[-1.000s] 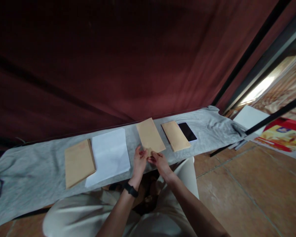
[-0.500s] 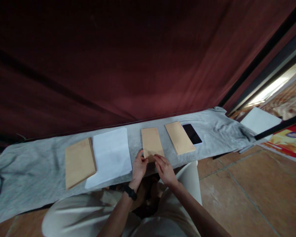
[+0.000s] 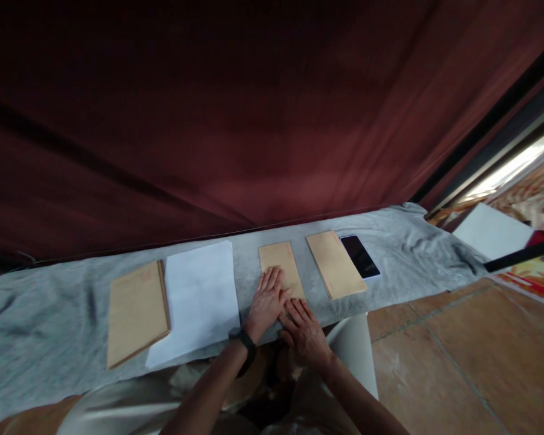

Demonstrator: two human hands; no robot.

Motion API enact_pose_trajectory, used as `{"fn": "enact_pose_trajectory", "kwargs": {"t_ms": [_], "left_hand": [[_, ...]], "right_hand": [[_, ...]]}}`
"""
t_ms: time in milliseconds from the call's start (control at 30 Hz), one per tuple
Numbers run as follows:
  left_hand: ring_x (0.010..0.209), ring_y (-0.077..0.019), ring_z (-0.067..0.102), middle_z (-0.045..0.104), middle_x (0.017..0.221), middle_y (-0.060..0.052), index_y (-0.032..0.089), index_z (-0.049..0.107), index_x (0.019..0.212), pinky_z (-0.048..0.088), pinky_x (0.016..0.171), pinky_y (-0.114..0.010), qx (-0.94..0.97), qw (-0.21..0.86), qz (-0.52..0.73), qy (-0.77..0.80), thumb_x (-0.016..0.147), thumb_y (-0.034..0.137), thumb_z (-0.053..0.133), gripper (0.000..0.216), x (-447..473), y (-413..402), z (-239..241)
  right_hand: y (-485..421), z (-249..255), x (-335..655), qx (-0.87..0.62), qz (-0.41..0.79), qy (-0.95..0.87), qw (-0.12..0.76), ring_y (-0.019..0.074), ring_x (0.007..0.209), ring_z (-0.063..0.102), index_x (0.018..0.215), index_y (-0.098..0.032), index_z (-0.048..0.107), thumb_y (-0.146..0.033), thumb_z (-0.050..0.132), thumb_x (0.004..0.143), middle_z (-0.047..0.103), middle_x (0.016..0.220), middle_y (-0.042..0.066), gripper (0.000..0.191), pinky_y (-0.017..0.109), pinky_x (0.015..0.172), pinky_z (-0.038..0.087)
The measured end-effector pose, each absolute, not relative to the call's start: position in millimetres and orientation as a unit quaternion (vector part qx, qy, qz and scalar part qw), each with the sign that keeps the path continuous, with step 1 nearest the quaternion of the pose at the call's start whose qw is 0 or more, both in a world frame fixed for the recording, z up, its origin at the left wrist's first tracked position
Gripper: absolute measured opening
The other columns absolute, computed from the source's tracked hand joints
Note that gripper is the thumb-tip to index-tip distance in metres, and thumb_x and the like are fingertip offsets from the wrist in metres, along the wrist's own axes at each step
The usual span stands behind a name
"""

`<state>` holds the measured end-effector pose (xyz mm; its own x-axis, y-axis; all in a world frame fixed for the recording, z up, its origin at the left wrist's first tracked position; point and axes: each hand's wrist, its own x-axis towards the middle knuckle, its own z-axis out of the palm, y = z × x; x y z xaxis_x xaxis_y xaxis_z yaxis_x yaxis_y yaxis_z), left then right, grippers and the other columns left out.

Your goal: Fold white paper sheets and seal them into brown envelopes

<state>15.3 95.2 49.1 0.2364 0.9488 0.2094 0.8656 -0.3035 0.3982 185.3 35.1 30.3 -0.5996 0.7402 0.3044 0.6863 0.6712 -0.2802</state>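
Observation:
A brown paper envelope (image 3: pixel 278 254) lies flat in front of me on the grey cloth. My left hand (image 3: pixel 266 302) rests on its lower half, fingers stretched out and flat. Beside it my right hand (image 3: pixel 300 326) presses on the envelope's near edge with extended fingers, and its thumb is partly tucked below. The two hands touch or nearly touch, and they cover the near end of the envelope. To the right lies another brown envelope or small pile (image 3: pixel 335 264). On the left a stack of brown envelopes (image 3: pixel 138 311) overlaps white paper sheets (image 3: pixel 202 296).
A dark-screened phone (image 3: pixel 359 256) lies right of the envelopes. The grey cloth (image 3: pixel 49 326) covers a narrow bench, with a dark red curtain (image 3: pixel 254 133) hanging behind it. At the far right are a black bar (image 3: pixel 521 255), a white sheet (image 3: pixel 492 231) and a red-yellow package (image 3: pixel 535 278).
My left hand has let go of the envelope's near edge and moved forward to lie flat on it. My right hand has flattened at the near edge. The view has shifted slightly.

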Motion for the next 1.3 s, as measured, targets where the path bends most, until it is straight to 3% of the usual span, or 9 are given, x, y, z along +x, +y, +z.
{"fn": "enact_pose_trajectory", "kwargs": {"t_ms": [100,300,567,867,967,1067,1167,1300], "left_hand": [[0.150,-0.0274,0.031,0.040,0.158,-0.017,0.012,0.039,0.151,0.023,0.123,-0.050,0.778,0.097,0.182,0.593,0.100,0.041,0.042,0.059,-3.0,125.2,43.9],[0.150,-0.0295,0.031,0.041,0.156,-0.019,0.009,0.042,0.149,0.019,0.124,-0.052,0.753,0.071,0.169,0.632,0.100,0.041,0.039,0.059,-35.2,165.1,46.0],[0.150,-0.0202,0.029,0.040,0.159,-0.008,0.019,0.041,0.151,0.017,0.125,-0.042,0.857,0.136,0.136,0.477,0.101,0.043,0.036,0.055,24.3,160.8,52.2],[0.148,-0.0239,0.034,0.044,0.157,-0.011,0.018,0.044,0.149,0.021,0.124,-0.046,0.818,0.119,0.129,0.548,0.098,0.036,0.041,0.054,0.4,213.8,55.2],[0.148,-0.0257,0.034,0.044,0.155,-0.015,0.013,0.042,0.150,0.025,0.123,-0.048,0.782,0.103,0.179,0.588,0.099,0.036,0.039,0.055,-8.9,182.4,57.8],[0.148,-0.0214,0.034,0.041,0.158,-0.012,0.019,0.035,0.154,0.033,0.120,-0.044,0.794,0.114,0.220,0.555,0.102,0.035,0.036,0.054,-8.4,110.5,52.9],[0.147,-0.0225,0.038,0.042,0.158,-0.009,0.025,0.034,0.155,0.036,0.119,-0.046,0.817,0.107,0.185,0.536,0.101,0.038,0.042,0.056,-5.9,34.4,42.5],[0.145,-0.0258,0.041,0.045,0.155,-0.013,0.019,0.034,0.155,0.037,0.119,-0.048,0.816,0.063,0.148,0.555,0.099,0.041,0.046,0.061,-6.4,-12.9,33.1]], "right_hand": [[34.5,32.9,185.0,-0.405,0.066,-0.892,0.190,0.0290,0.144,0.039,0.150,-0.030,0.044,-0.035,0.059,0.098,0.039,0.159,0.008,0.055,0.050,0.118,0.034],[34.8,33.2,184.8,-0.408,0.061,-0.893,0.179,0.0287,0.144,0.039,0.156,-0.031,0.034,-0.035,0.057,0.098,0.036,0.161,0.007,0.062,0.049,0.117,0.035],[35.4,30.8,184.5,-0.410,0.061,-0.892,0.178,0.0283,0.141,0.044,0.155,-0.030,0.036,-0.038,0.059,0.097,0.040,0.159,0.007,0.063,0.048,0.117,0.034],[36.1,35.0,185.0,-0.407,0.060,-0.893,0.183,0.0283,0.142,0.042,0.153,-0.031,0.038,-0.038,0.058,0.097,0.035,0.162,0.006,0.060,0.051,0.117,0.033],[35.2,34.5,184.6,-0.411,0.062,-0.889,0.193,0.0273,0.142,0.042,0.154,-0.032,0.037,-0.041,0.056,0.098,0.037,0.161,0.005,0.059,0.050,0.118,0.033],[34.6,32.2,183.9,-0.413,0.062,-0.886,0.200,0.0274,0.142,0.042,0.152,-0.030,0.042,-0.042,0.057,0.098,0.041,0.158,0.006,0.057,0.050,0.118,0.033],[34.9,30.0,183.8,-0.409,0.060,-0.889,0.194,0.0280,0.141,0.042,0.151,-0.025,0.043,-0.041,0.059,0.096,0.042,0.158,0.008,0.059,0.050,0.119,0.032],[35.5,29.3,185.7,-0.400,0.057,-0.895,0.188,0.0274,0.143,0.040,0.151,-0.025,0.043,-0.036,0.058,0.097,0.041,0.158,0.009,0.057,0.050,0.119,0.031]]}}
